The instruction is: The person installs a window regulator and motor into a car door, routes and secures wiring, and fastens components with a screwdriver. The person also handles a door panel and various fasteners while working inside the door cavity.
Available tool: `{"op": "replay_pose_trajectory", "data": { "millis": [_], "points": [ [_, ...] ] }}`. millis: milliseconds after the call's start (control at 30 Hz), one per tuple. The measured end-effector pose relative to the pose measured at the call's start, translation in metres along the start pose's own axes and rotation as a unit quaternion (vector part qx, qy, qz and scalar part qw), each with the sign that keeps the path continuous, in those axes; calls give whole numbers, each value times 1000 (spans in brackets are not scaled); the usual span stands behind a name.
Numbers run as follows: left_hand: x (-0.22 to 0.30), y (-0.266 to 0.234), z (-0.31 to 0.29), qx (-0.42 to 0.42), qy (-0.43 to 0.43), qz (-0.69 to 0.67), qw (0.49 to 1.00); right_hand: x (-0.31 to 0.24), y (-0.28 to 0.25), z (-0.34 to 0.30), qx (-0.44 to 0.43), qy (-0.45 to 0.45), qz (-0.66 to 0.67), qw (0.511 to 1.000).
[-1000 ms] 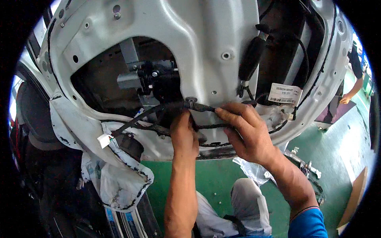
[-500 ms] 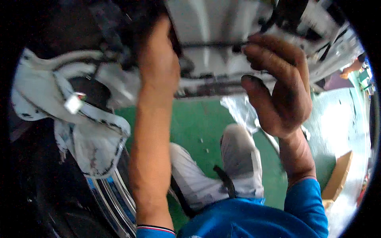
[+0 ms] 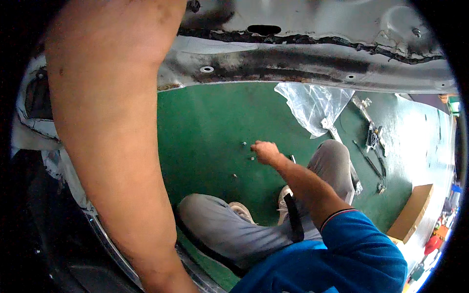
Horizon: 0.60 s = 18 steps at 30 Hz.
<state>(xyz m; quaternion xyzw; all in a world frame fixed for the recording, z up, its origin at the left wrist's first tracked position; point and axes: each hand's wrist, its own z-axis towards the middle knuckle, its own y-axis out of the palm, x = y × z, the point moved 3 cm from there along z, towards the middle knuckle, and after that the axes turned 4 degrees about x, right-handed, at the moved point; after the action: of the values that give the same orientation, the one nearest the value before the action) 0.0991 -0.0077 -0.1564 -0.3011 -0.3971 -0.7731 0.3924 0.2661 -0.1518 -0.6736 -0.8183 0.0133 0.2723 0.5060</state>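
My right hand [image 3: 266, 151] reaches low over the green floor, its fingers drawn together; whether something is between them I cannot make out. Close to its fingertips lie two small metal pieces that look like nuts [image 3: 244, 143], and a third small piece [image 3: 234, 175] lies nearer to me. My left arm [image 3: 110, 112] fills the left side and runs up past the top edge, so the left hand is out of the picture. Across the top spans a bare silver car door panel [image 3: 303, 63], with round holes and a black sealant line.
A clear plastic bag [image 3: 312, 105] lies beyond my right knee. To its right are a metal rail [image 3: 364, 110] and a part with black cables [image 3: 373, 139], perhaps a window regulator. A cardboard box [image 3: 413, 212] stands at right. The car's dark sill [image 3: 117, 254] is at lower left.
My right hand has gone from beside the door panel down to the floor. The left arm has come up close to the view, and its hand has left the picture.
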Motion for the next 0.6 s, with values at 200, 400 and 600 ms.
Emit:
{"op": "replay_pose_trajectory", "data": {
  "millis": [200, 400, 600],
  "points": [
    [4, -12, 6, -22, -31, -1, 999, -17, 51, -15, -5, 9, 0, 1000],
    [-2, 11, 17, 183, -44, 8, 982, -50, -17, -3, 71, 43, 164, 983],
    [-4, 27, 5, 246, -4, -35, 969, -115, -194, -72, 160, -135, 324, 923]
  ]
}}
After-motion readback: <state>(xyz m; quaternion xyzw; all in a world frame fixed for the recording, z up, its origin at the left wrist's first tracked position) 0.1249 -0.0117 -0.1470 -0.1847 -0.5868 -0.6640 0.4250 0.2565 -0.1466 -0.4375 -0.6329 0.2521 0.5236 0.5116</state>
